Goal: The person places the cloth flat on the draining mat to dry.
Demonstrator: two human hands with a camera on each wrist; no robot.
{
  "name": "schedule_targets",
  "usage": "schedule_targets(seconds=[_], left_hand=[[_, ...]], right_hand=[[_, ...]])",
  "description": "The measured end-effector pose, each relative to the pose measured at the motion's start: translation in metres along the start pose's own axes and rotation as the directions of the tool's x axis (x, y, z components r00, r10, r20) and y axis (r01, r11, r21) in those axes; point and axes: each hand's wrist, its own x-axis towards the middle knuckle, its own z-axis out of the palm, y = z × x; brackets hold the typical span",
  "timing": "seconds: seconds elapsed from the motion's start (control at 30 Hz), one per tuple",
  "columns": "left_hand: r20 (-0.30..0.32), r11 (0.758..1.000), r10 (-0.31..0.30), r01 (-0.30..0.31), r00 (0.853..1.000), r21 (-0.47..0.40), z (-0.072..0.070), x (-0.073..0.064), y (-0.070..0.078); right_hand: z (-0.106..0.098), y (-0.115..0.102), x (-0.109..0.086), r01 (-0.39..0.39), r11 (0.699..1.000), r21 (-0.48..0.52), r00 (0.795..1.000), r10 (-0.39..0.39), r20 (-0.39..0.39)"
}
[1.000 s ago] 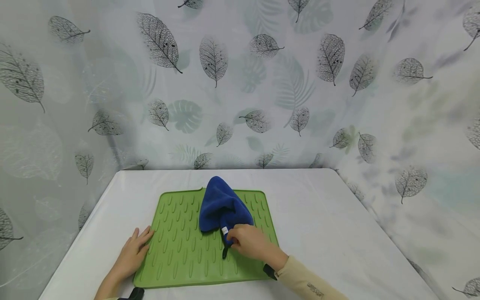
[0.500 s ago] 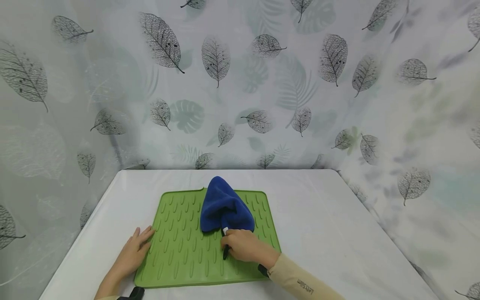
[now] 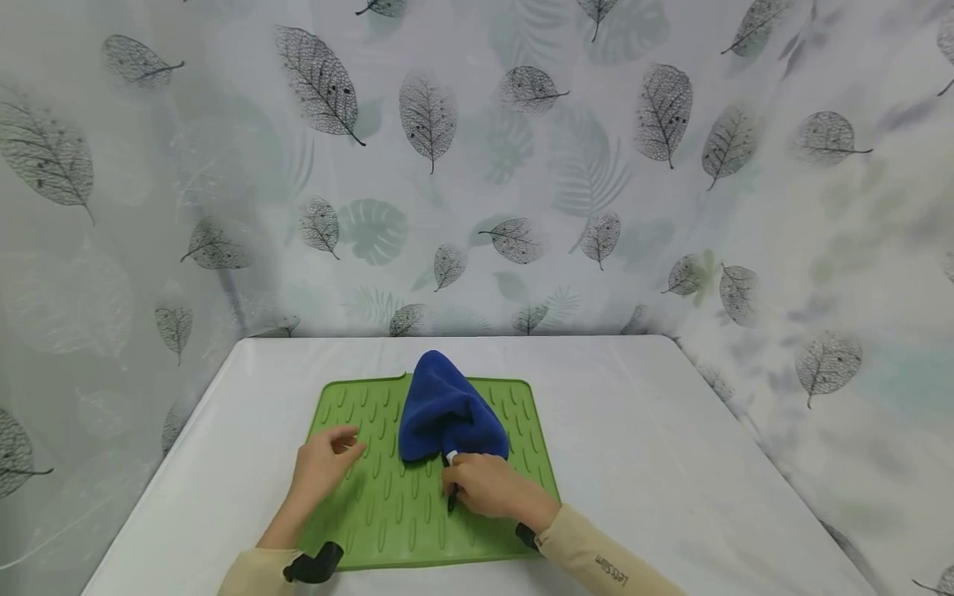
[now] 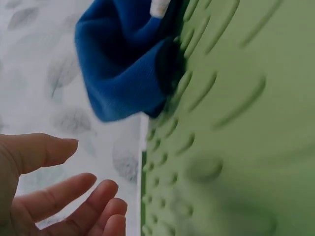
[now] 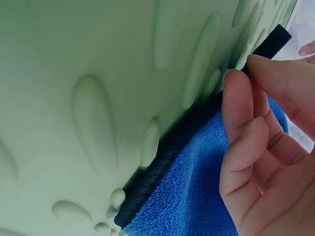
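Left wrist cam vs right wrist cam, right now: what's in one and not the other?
Left wrist only: the white tag at the cloth.
Right wrist only: the right hand, thumb and finger pinching the black strap.
Both: blue cloth, ridged green mat and, apparently, the left hand, just fingertips at the right wrist view's edge.

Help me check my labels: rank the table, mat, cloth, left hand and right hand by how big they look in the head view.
1. Table
2. Mat
3. Cloth
Unranked, below the cloth: left hand and right hand; they look too alike.
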Motion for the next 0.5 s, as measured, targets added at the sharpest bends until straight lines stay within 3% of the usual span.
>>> schedule_targets(seconds=[0.17,0.5], left_hand=[[0.008,0.999,-0.016,0.016,1.0,0.035,0.024,0.007,0.007],[0.005,0.979,-0.122,0.119,0.993,0.164,0.057,0.006,0.018]], right_hand=[[-0.004,0.001,-0.002,0.009,1.0,0.002,1.0,-0.009,-0.023],[-0.002,0.005,-0.006,0.003,1.0,0.01,1.0,-0.002,-0.021]])
